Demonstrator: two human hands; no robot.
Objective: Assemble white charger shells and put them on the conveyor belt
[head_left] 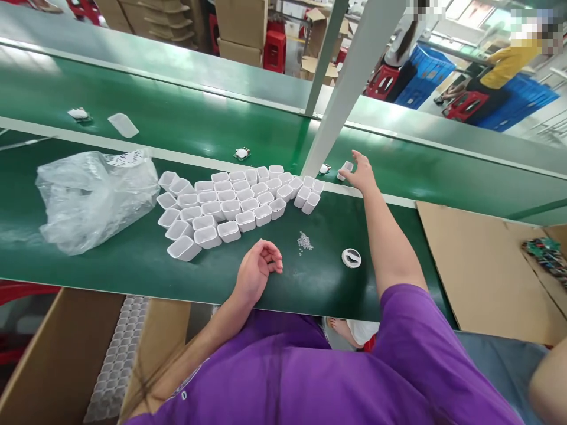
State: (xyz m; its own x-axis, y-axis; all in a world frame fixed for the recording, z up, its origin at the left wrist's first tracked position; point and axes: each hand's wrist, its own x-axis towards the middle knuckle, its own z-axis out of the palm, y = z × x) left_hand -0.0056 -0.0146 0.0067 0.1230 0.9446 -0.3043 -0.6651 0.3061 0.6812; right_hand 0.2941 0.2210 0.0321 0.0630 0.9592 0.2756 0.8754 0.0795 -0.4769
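Observation:
My right hand (362, 174) is stretched out over the far belt with its thumb and fingers apart. A small white plastic cup (345, 170) stands at its fingertips; I cannot tell whether the thumb touches it. Close to the near edge, my left hand (259, 268) rests loosely curled, with nothing visible in it. Ahead of that hand stand many white cups (230, 209) in packed rows, openings up. To its right lies a small heap of tiny clear pieces (305, 241). Farther right is a round white ring-shaped part (351, 258).
A crumpled clear plastic bag (97, 195) lies at left. Small boards with white domes (241, 154) sit on the green belt beyond. A pale metal post (341, 88) rises behind the cups. Cardboard (482, 271) covers the right side. A carton (57, 354) with trays stands below left.

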